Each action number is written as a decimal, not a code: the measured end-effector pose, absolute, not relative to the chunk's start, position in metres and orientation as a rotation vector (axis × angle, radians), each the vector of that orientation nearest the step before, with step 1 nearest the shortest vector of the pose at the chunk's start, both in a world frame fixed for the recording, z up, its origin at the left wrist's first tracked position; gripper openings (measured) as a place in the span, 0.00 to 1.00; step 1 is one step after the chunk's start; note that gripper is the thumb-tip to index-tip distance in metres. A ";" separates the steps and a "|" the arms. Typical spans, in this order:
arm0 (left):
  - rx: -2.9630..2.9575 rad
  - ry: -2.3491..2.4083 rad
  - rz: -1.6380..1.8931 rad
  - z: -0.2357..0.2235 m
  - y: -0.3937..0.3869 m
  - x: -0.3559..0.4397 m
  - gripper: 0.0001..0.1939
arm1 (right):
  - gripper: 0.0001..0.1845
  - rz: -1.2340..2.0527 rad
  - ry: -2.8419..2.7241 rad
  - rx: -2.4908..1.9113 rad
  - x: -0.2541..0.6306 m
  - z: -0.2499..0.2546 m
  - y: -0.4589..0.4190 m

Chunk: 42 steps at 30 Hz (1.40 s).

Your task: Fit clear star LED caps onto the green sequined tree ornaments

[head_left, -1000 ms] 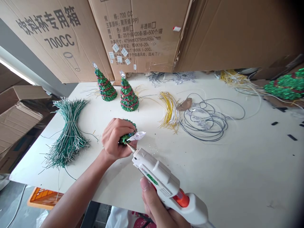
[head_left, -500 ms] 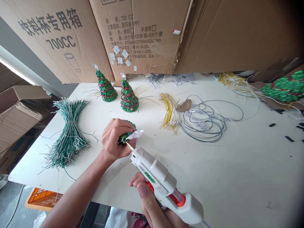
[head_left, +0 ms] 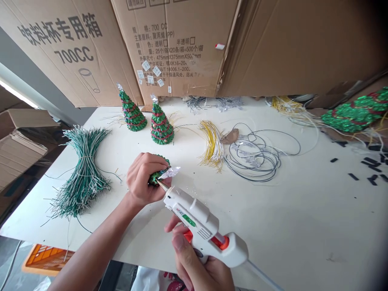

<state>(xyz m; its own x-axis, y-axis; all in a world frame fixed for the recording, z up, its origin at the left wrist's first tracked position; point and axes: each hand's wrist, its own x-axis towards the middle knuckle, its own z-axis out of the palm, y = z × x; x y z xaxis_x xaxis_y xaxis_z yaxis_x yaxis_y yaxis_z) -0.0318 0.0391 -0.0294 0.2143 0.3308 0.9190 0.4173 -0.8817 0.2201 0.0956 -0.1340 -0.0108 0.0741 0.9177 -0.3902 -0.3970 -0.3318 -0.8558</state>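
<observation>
My left hand (head_left: 145,178) is closed around a small green Christmas tree ornament (head_left: 155,178), tipped so its top points toward me. A clear, shiny topper (head_left: 170,173) sticks out from the tree's tip. My right hand (head_left: 194,258) grips a white hot glue gun (head_left: 197,218) with a red trigger. The gun's metal nozzle meets the tree beside the topper; any glue there is too small to make out. Beyond my left hand stand two more decorated trees, one nearer (head_left: 163,125) and one farther left (head_left: 132,111), both upright with shiny tops.
A tied bundle of green and white wires (head_left: 86,169) lies left. Yellow and white wires (head_left: 212,145) and a loose dark cable coil (head_left: 257,157) lie right of centre. Cardboard boxes (head_left: 182,24) wall the back. Black bits (head_left: 371,161) and a larger glittery tree (head_left: 354,111) are far right.
The view has shifted slightly. The glue gun has tilted a little, its rear now showing the glue stick trailing out. The nozzle stays at the tree's top in my left hand.
</observation>
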 end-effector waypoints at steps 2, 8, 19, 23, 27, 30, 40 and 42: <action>-2.396 -0.734 -1.761 -0.030 0.040 -0.032 0.07 | 0.28 1.622 -0.502 -1.236 0.097 -0.007 -0.131; -2.394 -0.736 -1.745 -0.030 0.039 -0.032 0.06 | 0.34 1.636 -0.364 -1.304 0.093 -0.003 -0.128; -2.362 -0.753 -1.732 -0.032 0.039 -0.031 0.05 | 0.36 1.620 -0.331 -1.364 0.094 -0.001 -0.126; -2.319 -0.794 -1.748 -0.035 0.040 -0.031 0.06 | 0.32 1.646 -0.444 -1.291 0.096 -0.002 -0.125; -2.331 -0.803 -1.747 -0.033 0.039 -0.031 0.07 | 0.31 1.635 -0.488 -1.293 0.095 -0.004 -0.126; -2.344 -0.802 -1.733 -0.030 0.038 -0.029 0.07 | 0.34 1.621 -0.414 -1.378 0.094 -0.003 -0.126; -2.365 -0.739 -1.704 -0.027 0.037 -0.028 0.06 | 0.36 1.568 -0.344 -1.492 0.095 0.003 -0.126; -2.362 -0.748 -1.718 -0.028 0.037 -0.027 0.07 | 0.35 1.611 -0.413 -1.424 0.096 0.002 -0.126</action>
